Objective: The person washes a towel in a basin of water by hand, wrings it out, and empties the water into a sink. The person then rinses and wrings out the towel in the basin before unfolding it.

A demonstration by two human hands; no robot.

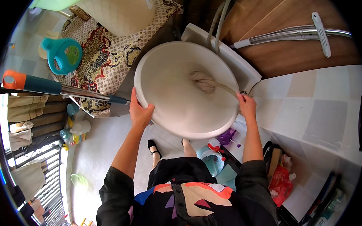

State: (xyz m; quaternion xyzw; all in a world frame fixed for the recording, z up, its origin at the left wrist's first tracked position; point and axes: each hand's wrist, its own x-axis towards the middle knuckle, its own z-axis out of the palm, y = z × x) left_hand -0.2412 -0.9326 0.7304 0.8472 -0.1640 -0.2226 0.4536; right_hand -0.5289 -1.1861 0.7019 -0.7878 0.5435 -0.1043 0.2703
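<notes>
A large white basin (172,73) is tilted at the centre of the view, over a white sink ledge (240,65). My left hand (140,112) grips the basin's left rim, thumb on the inner side and fingers hidden behind it. At the right rim, my right hand (247,106) is closed on the end of a beige cloth strip (226,88). The strip runs down into the basin to a bunched beige cloth (203,81) lying inside. Whether my right fingers also hold the rim is hard to tell.
A mop handle (86,92) reaches in from the left, beside a teal bottle (62,55) on a patterned cloth (107,50). Hoses (220,24) hang behind the basin. Below right are a purple item (227,136), a blue bucket (212,162) and a red bag (281,184).
</notes>
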